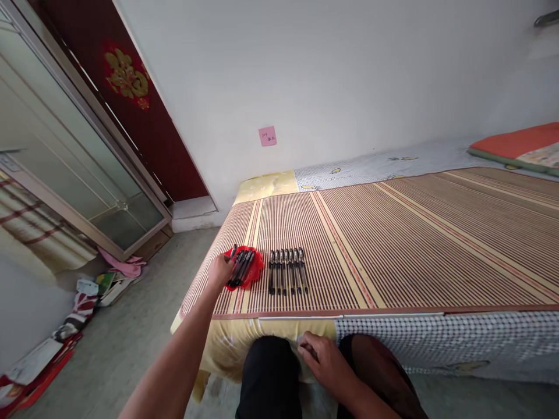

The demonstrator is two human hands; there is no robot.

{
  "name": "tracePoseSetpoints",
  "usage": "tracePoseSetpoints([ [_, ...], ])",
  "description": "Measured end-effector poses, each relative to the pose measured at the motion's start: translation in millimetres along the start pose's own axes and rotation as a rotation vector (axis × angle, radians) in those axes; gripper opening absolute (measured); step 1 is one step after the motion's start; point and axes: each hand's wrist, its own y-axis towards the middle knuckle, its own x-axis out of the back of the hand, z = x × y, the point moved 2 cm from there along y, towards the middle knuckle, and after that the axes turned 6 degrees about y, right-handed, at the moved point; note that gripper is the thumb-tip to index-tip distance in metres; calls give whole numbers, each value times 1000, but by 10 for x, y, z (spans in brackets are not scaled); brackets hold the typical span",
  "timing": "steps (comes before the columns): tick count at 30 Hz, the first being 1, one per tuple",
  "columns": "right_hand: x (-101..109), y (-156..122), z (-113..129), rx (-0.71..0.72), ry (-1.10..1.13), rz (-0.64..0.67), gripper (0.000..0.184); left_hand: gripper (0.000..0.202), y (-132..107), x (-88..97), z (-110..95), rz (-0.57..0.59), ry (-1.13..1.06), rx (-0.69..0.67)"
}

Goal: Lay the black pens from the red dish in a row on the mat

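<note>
At the left of the mat, my left hand [220, 270] reaches over the rim of a red scalloped plate [258, 271]. Its fingers are closed on a pen [233, 251], whose dark end sticks up beyond them. Several black-capped pens [243, 269] lie slanted together in the plate. Just right of it, a row of several clear-barrelled pens [286, 272] lies side by side on the mat, caps pointing both toward and away from me. My right hand [322, 356] rests low between my knees by the bed's front edge, fingers curled in, with nothing visible in them.
A striped bamboo mat [393, 250] covers the bed. A folded orange quilt [519, 139] lies at the far right. A pink note [268, 136] is stuck on the white wall. A glass-panelled door [87, 134] stands at the left, with shoes and clutter [82, 297] on the floor.
</note>
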Motion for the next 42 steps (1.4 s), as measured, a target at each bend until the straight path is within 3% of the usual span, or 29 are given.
tracePoseSetpoints([
  [4,19,-5,35,12,10,2,19,21,-390,-4,-93,34,-488,23],
  [8,35,-7,63,12,1,5,20,34,-1069,-212,-275,183,-931,35],
  [11,71,-10,109,6,23,-13,24,46,-1561,-374,-436,276,-1139,71],
  [16,263,-25,267,-82,318,-106,33,48,-2105,-569,-649,575,-1605,274],
  [20,522,-30,434,-89,466,-251,38,47,-2373,-687,-766,848,-1643,260],
  [26,683,-9,555,-154,681,-122,42,46,-2566,-853,-882,914,-1583,185],
  [34,679,40,342,-185,631,-219,42,43,-2504,-1067,-961,910,-1494,53],
  [38,807,206,219,-191,618,-372,45,43,-2406,-1118,-981,925,-1474,-19],
  [42,1203,540,124,-159,542,-560,48,39,-2398,-1240,-906,1026,-1477,-30],
])
